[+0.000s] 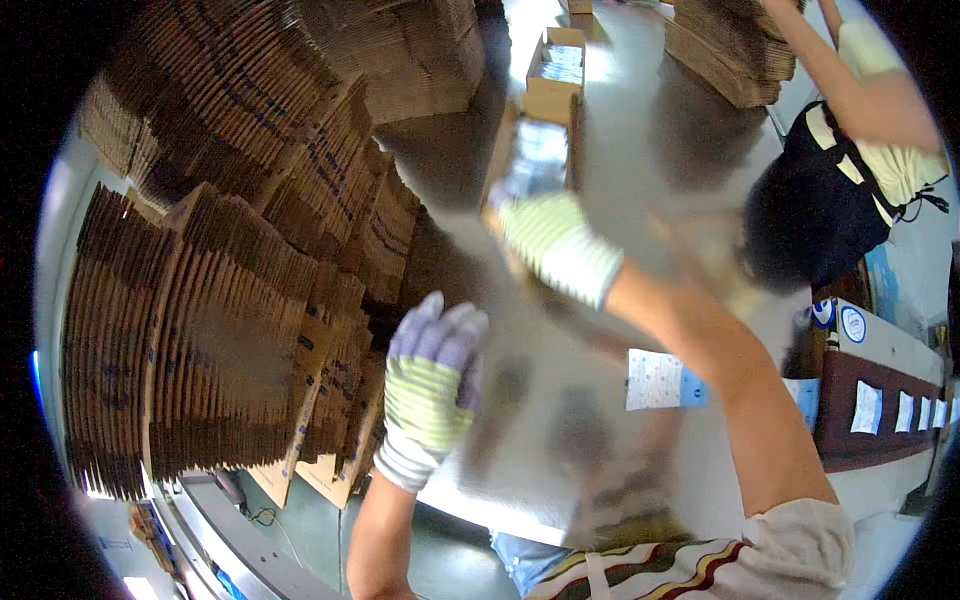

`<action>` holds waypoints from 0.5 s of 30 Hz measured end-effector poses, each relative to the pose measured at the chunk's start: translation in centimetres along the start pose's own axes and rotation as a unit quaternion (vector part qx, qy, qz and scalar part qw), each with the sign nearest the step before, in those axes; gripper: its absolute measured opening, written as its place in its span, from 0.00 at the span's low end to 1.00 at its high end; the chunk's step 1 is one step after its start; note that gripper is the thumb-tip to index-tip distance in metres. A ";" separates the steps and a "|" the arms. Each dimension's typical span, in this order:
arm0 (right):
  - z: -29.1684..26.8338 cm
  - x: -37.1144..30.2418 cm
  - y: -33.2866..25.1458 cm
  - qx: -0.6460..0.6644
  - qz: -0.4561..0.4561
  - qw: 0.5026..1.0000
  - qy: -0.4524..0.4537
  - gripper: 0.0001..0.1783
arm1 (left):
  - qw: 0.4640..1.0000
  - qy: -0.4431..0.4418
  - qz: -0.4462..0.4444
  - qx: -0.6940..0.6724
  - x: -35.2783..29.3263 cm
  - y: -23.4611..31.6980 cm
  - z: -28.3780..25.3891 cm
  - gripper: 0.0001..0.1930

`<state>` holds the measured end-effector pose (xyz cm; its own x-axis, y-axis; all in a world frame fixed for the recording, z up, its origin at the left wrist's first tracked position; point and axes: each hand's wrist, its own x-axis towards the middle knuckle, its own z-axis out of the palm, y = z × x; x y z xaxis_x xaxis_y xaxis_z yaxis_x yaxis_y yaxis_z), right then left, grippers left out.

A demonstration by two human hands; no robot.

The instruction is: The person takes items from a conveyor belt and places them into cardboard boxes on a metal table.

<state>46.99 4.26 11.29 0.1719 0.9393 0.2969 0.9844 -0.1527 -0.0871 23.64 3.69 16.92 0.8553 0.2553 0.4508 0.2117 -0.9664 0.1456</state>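
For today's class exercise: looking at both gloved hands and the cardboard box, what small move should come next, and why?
Probably bring the left hand up to steady the box. The right hand alone reaches it, blurred, at its near end, while the left hangs apart over the table, holding nothing.

The smooth grey metal surface (640,110) carries open brown cardboard boxes (556,62) of packets, flattened carton stacks (730,50), and a white-and-blue printed packet (662,379).

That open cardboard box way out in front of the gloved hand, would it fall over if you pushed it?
Probably not: the open cardboard box sits low and wide, so it would likely slide. Packets fill it, so it may feel fairly heavy. The right hand reaches toward it.
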 end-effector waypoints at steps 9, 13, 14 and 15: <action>0.4 4.4 5.0 -0.126 0.041 0.991 0.014 0.35 | 0.898 0.017 -0.008 0.439 -0.4 1.8 -12.8 0.21; 0.6 -10.9 0.1 0.076 -0.067 0.981 -0.166 0.39 | 0.762 0.166 -0.007 0.625 4.3 4.9 -24.3 0.20; 0.1 -14.7 -0.7 0.076 -0.067 0.983 -0.152 0.41 | 0.752 0.198 0.000 0.628 5.0 5.4 -26.8 0.21; 0.0 -18.5 0.3 0.051 -0.014 0.985 -0.162 0.42 | 0.792 0.227 0.018 0.566 6.4 2.5 -27.5 0.21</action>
<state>44.12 -13.19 5.78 0.1077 0.9941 -0.0163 0.9769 -0.1088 -0.1840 16.65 3.70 44.39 0.6666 -0.0382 0.7444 0.6992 -0.3141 -0.6422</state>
